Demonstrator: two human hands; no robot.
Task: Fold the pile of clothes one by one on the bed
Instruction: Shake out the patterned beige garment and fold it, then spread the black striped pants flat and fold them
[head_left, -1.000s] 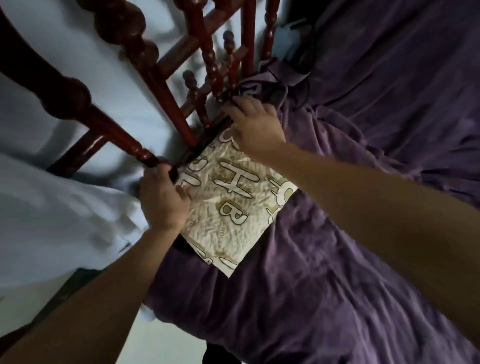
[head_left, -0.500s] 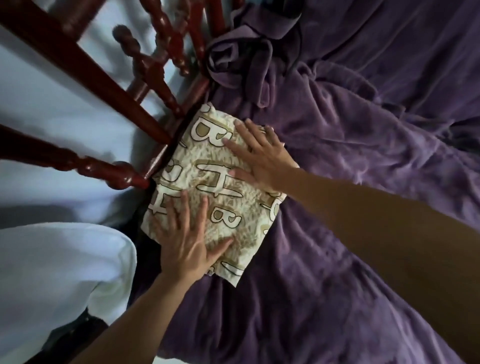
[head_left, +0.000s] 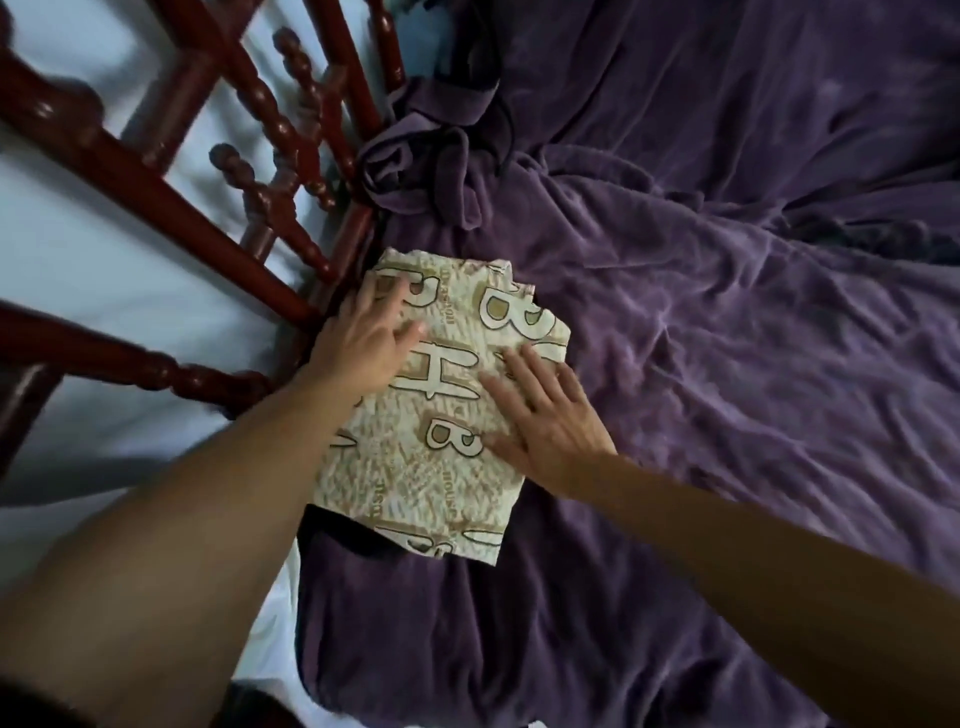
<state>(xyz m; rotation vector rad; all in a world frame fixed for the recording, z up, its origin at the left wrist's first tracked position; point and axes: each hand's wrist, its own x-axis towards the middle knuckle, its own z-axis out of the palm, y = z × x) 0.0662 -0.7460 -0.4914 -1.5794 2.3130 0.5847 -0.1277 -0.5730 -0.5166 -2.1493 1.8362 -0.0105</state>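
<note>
A folded cream cloth (head_left: 415, 478) printed with large brown letters lies on the purple blanket (head_left: 727, 364), close to the red wooden bed frame (head_left: 171, 208). My left hand (head_left: 363, 338) lies flat on the cloth's upper left part, fingers straight. On the cloth's right side rests my right hand (head_left: 545, 421), palm down with fingers spread. Neither hand grips anything.
A bunched fold of purple fabric (head_left: 431, 161) sits just beyond the cloth near the frame. The turned spindles of the frame stand at the left over a pale wall (head_left: 104, 291). White fabric (head_left: 275, 613) shows at the lower left bed edge. Rumpled blanket spreads to the right.
A second ago both hands gripped the cloth's edges beside the frame. They then laid flat on it; the left hand has since slid up to the top left, the right toward the middle right.
</note>
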